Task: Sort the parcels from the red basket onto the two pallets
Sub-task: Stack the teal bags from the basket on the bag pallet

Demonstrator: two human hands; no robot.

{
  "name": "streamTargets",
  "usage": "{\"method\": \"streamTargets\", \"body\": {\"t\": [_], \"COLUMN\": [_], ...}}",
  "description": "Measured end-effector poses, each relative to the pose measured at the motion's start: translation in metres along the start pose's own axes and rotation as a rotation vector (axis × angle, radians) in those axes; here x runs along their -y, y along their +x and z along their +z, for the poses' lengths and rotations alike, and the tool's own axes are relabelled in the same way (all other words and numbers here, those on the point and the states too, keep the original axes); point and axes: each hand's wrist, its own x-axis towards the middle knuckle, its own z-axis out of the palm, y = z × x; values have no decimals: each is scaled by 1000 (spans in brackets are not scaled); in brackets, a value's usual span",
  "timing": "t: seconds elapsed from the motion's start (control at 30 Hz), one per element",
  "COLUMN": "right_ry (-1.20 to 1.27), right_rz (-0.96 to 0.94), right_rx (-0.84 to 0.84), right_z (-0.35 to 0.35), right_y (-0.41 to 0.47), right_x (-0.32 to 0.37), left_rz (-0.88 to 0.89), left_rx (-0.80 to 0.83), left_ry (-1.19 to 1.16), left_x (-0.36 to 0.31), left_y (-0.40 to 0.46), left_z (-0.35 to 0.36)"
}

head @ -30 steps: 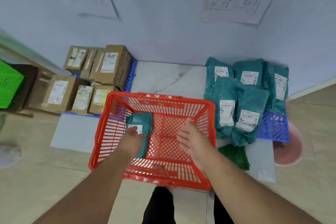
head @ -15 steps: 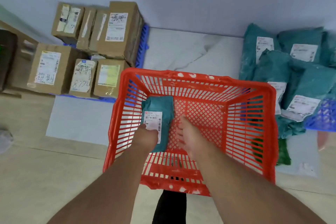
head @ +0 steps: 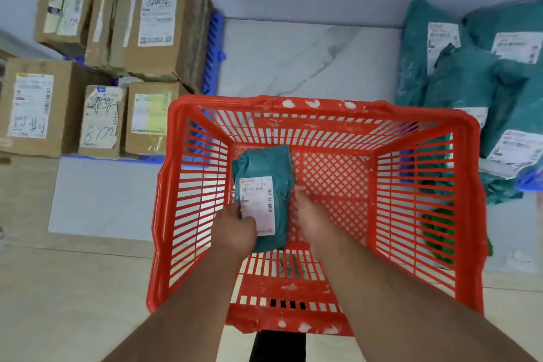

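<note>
Left hand (head: 238,229) grips the teal parcel (head: 266,173) inside the red basket (head: 323,114), left of centre; right hand (head: 308,214) presses its right edge, fingers hidden, grip state indeterminate.

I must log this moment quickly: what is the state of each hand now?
Left hand: holding the teal parcel, fingers curled on its near end.
Right hand: touching the parcel's right side; grip cannot be told.
</note>
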Motion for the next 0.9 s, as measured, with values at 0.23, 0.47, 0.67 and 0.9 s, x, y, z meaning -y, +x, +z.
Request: {"method": "streamTargets", "body": {"t": [0.23, 0.47, 0.67, 0.9], "right_ry": [6, 59, 67, 117], "right_rz": [-39, -37, -116, -216], "right_rx": [96, 178, 225, 253], "right_z": [9, -41, -92, -161], "right_y": [17, -122, -219, -279], "right_x": [-7, 60, 84, 83], "left_rz": [-116, -17, 78, 177], "left_rx": [161, 232, 245, 217], "left_ry": [-134, -217, -293, -387], "left_x": [-16, -42, -76, -110], "left_y": [-9, -63, -148, -245], "left_z": [-7, -33, -52, -39]}}
